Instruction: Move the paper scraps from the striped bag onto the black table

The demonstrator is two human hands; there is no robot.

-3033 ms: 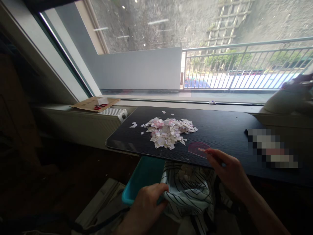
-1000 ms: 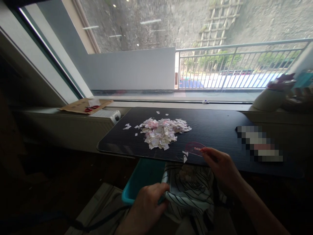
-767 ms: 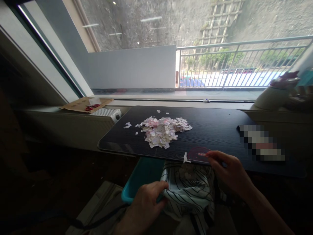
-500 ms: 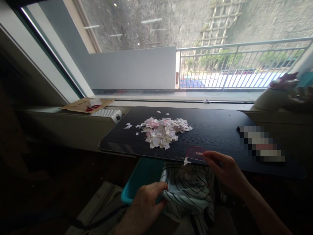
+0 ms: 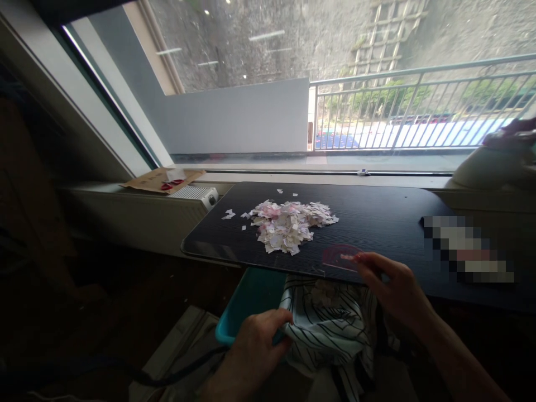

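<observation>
My left hand (image 5: 263, 340) is closed on the near left rim of a pale cloth bag (image 5: 335, 335) with black stripes, pinching it between thumb and fingers. The bag's mouth gapes below the table edge, and some paper scraps show dimly inside. In my right hand (image 5: 387, 279) is a translucent pink half-round plastic piece that looks like a protractor (image 5: 335, 257). Its straight edge lies along the front of the dark table (image 5: 372, 223), just above the bag. A heap of small white and pinkish paper scraps (image 5: 285, 226) lies further back to the left.
Left of the bag stands a teal bin (image 5: 226, 333). A brown envelope (image 5: 148, 182) and red-handled scissors (image 5: 171, 184) lie on the left sill by a radiator (image 5: 129, 212). At the table's right lies a blurred-out object (image 5: 469, 249). A window with a railing (image 5: 419, 111) is behind.
The white scrap at the table's front edge beside the protractor is gone from there. The protractor has shifted slightly. My left hand keeps its hold on the bag. The view has turned a little left.
</observation>
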